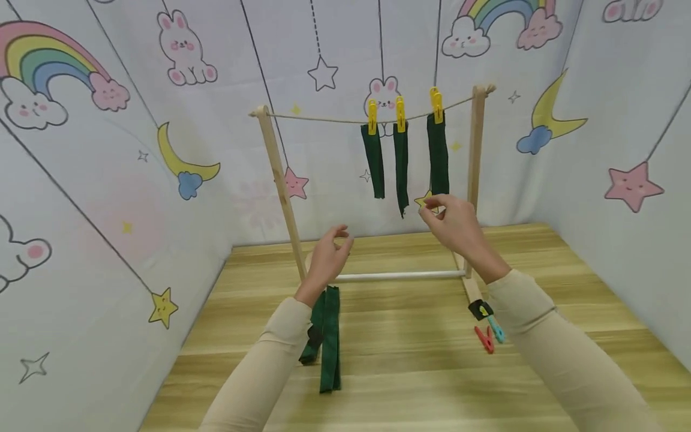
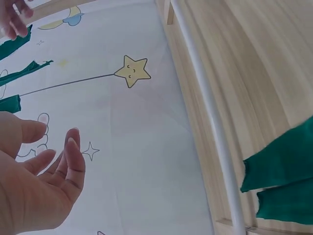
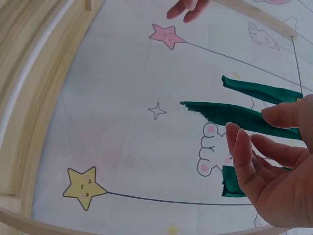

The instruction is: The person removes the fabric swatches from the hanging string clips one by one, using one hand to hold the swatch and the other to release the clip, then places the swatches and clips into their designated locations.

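Observation:
Three dark green cloth strips (image 1: 439, 155) hang from a rope (image 1: 318, 119) strung between two wooden posts, each fixed by a yellow clothespin (image 1: 400, 114). My right hand (image 1: 456, 227) is raised near the lower end of the rightmost strip, its fingers loosely bent and holding nothing. Lower and to the left, my left hand (image 1: 328, 257) hovers in front of the left post, empty, with relaxed fingers, as the left wrist view (image 2: 44, 176) also shows. Below it, more green strips (image 1: 331, 342) lie on the wooden table, partly hidden by the left forearm.
A white rod (image 1: 399, 276) joins the bases of the left post (image 1: 283, 192) and right post (image 1: 476, 150). Beside the right foot lie a red clothespin (image 1: 486, 341) and a teal one (image 1: 496, 330). A patterned white cloth backdrop (image 1: 335, 180) encloses the table (image 1: 399, 360).

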A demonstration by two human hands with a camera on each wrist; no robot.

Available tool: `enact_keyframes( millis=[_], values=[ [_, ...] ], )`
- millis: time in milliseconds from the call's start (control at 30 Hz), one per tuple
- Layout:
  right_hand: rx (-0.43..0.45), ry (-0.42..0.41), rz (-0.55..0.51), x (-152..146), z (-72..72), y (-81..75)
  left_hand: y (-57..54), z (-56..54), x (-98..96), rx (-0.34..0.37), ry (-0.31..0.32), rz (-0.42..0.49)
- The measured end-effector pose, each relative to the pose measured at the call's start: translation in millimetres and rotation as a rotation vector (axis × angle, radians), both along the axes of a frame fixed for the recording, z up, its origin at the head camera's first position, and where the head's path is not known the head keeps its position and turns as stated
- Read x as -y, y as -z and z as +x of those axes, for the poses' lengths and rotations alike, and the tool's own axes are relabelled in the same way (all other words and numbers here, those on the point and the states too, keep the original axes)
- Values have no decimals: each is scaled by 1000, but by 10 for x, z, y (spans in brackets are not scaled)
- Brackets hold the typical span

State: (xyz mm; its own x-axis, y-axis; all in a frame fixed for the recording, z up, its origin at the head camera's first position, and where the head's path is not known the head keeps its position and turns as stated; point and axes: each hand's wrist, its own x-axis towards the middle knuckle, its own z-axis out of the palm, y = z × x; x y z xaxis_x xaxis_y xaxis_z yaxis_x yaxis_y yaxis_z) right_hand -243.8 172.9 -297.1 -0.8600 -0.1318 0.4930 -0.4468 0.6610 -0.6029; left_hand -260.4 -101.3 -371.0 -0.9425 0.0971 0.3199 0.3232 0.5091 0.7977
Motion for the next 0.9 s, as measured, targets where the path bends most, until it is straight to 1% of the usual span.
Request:
enact_keyframes(
  millis=[100, 233, 367, 467, 533, 600, 667, 767, 900],
  values=[
    [-59, -11, 9, 88, -52, -108, -73, -50, -26, -31, 6, 40],
    [-131, -25, -15, 203, -106, -258, -182, -102, -53, -59, 3, 83],
    [-193, -64, -43, 310, -135, -395, -278, -107, -70, -47, 16, 81],
    [-267, -91, -49, 378, -156, -479, -330, -104, -78, -40, 30, 65],
    [-316, -106, -57, 412, -175, -529, -360, -115, -86, -49, 34, 62],
    [-353, -128, -64, 435, -203, -575, -394, -140, -103, -73, 39, 56],
    [-359, -154, -67, 445, -224, -623, -425, -179, -130, -94, 47, 52],
    [-336, -183, -49, 448, -249, -706, -467, -245, -187, -118, 56, 50],
    [-314, -167, -22, 451, -262, -852, -537, -300, -294, -119, 76, 81]
  ],
)
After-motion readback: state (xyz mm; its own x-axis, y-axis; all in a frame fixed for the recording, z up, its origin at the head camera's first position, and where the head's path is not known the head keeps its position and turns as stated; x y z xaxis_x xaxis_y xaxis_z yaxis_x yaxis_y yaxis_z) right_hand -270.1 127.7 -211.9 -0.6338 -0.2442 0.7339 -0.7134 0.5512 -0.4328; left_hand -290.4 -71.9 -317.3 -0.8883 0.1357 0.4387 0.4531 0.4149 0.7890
